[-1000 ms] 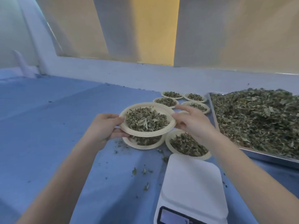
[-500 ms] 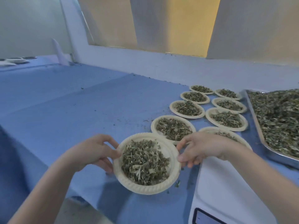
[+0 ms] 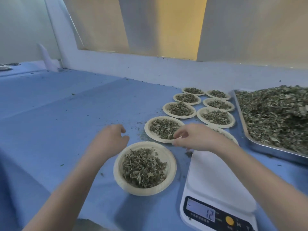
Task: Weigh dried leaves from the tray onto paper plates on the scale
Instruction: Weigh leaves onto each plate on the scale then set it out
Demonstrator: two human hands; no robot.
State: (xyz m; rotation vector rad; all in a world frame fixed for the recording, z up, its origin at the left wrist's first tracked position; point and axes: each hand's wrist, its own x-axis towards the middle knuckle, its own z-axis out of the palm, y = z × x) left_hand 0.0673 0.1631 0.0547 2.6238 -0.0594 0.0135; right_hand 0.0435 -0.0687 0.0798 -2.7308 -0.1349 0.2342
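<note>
Standing over the blue surface (image 3: 70, 117), the person has both bare hands out above a run of paper plates. The left hand (image 3: 110, 139) hangs just beyond the far-left rim of the nearest plate (image 3: 170, 165), its grip loose, fingers lightly curled round nothing, and I cannot tell whether it touches that rim. This plate sits flat on the surface, heaped with dried leaves (image 3: 143, 167), just left of the scale (image 3: 215, 185). The right hand (image 3: 191, 137) reaches over the near edge of the second plate (image 3: 150, 130), fingers bent down toward its leaves; whether that grip pinches any of them is not clear from here. It also covers most of another plate (image 3: 230, 135) behind it.

The scale's white platform carries no plate, and its display (image 3: 200, 212) shows a minus sign and 12. Farther back, five more filled plates (image 3: 216, 116) lie in two rows, close together. To the right a metal tray (image 3: 250, 139) holds a thick bed of dried leaves. Crumbs of leaf (image 3: 141, 134) are scattered on the surface around the plates. Behind runs a pale wall ledge (image 3: 150, 67) beneath a window with yellowish panels (image 3: 180, 25).
</note>
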